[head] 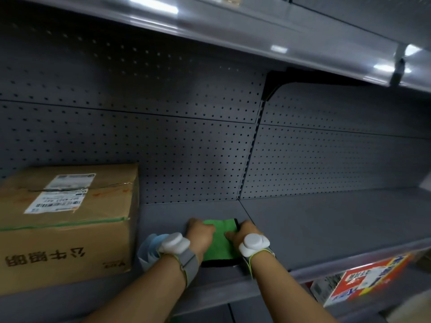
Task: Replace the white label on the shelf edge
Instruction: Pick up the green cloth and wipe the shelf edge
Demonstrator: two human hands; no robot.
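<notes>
A green cloth with a black border (219, 245) lies flat on the grey shelf (326, 224). My left hand (200, 234) rests on the cloth's left side with fingers curled down. On its right side sits my right hand (242, 234), fingers bent over the edge. Both wrists carry white sensor bands. The shelf's front edge strip (303, 273) runs diagonally below my forearms. No white label shows on that strip.
A taped cardboard box (67, 220) with a shipping label stands on the shelf at the left. Something pale blue and plastic (147, 250) lies between the box and my left wrist. A red and white carton (363, 280) sits below the shelf at the right. Another shelf (256, 38) hangs overhead.
</notes>
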